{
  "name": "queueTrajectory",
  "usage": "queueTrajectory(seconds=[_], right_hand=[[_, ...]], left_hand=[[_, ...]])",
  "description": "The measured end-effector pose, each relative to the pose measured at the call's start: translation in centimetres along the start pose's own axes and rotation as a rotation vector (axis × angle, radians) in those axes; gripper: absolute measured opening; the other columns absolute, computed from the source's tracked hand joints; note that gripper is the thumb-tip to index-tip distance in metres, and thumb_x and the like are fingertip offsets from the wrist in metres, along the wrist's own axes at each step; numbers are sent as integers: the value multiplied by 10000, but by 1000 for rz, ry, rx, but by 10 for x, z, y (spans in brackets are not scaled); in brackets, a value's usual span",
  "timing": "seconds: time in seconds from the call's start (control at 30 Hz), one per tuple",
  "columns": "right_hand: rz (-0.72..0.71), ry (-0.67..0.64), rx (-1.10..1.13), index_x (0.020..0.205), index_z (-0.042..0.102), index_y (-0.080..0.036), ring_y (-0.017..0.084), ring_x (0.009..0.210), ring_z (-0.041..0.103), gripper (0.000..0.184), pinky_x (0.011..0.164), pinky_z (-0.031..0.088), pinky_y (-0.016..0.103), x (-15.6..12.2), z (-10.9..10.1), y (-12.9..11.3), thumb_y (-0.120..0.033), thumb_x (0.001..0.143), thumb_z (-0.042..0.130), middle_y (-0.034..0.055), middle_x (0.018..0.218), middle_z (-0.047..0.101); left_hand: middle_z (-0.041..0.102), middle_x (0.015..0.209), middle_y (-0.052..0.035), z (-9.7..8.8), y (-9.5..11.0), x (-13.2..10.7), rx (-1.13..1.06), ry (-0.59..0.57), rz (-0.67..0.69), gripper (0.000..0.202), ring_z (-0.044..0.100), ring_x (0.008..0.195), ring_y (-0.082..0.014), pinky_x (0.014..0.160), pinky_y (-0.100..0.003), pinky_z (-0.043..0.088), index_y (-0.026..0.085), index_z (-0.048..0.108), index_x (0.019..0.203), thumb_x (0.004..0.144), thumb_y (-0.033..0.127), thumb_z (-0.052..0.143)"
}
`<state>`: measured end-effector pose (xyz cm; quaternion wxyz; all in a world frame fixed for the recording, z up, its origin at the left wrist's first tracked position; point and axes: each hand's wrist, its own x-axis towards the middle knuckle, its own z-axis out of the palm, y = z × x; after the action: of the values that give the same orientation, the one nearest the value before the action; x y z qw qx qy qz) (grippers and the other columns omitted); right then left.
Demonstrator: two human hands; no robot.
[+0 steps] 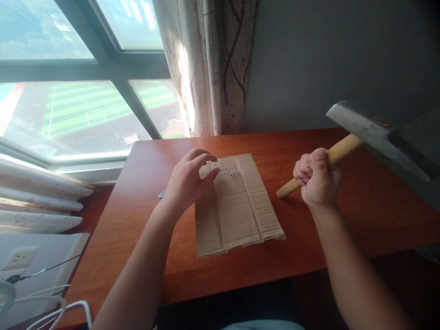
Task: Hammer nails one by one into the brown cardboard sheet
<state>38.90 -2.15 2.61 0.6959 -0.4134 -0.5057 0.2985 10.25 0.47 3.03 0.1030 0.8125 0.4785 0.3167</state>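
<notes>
My right hand (pixel 318 181) is wrapped round the wooden handle of a hammer (pixel 345 149), its thumb along the handle. The steel head is raised to the right above the table. My left hand (pixel 190 178) hovers at the upper left part of a flat cardboard sheet (pixel 237 211), thumb and forefinger curved with a gap between them, and I see nothing held there. Near the sheet's far edge is a grid of small dark dots (pixel 223 167). A few small nail-like pieces (pixel 235 174) show at the grid's near right corner. Thin metal pieces (pixel 161 194), partly hidden by my left wrist, lie on the table.
The reddish-brown wooden table (pixel 137 229) carries the sheet. Behind it are a grey wall (pixel 302 68) and a patterned curtain (pixel 206 68). A window (pixel 110 68) is at the left. White cables (pixel 58 307) and a wall socket (pixel 20 259) sit at lower left.
</notes>
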Motion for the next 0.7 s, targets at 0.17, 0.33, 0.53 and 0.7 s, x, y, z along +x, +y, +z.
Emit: queueTrajectory(seconds=[0.17,0.33,0.53,0.7], right_hand=[[3,21,10,603,282,-232,61,367,228,558,373,149,251,0,0,2,-545,906,630,-86,483,227],[-2,35,25,596,284,-226,58,366,223,560,371,151,244,0,0,2,-529,900,644,-84,478,226],[-4,33,6,601,287,-226,56,363,235,564,361,183,224,0,-1,4,-544,899,645,-90,471,244],[-53,13,106,587,297,-211,40,352,228,554,348,154,214,1,-1,6,-467,913,664,-92,467,249]], left_hand=[[711,930,-54,-39,-44,-25,236,-9,-239,190,625,690,-178,647,-332,473,225,694,960,927,345,550],[709,849,-33,-46,-68,-66,505,-124,-355,155,608,670,-208,573,-311,354,264,688,819,892,291,554],[730,984,-41,-33,-60,-88,589,-218,-434,221,637,683,-200,555,-299,322,259,703,883,929,389,531],[725,1074,-47,-29,-58,-89,687,-280,-463,308,654,727,-193,564,-300,330,241,722,967,973,403,460]])
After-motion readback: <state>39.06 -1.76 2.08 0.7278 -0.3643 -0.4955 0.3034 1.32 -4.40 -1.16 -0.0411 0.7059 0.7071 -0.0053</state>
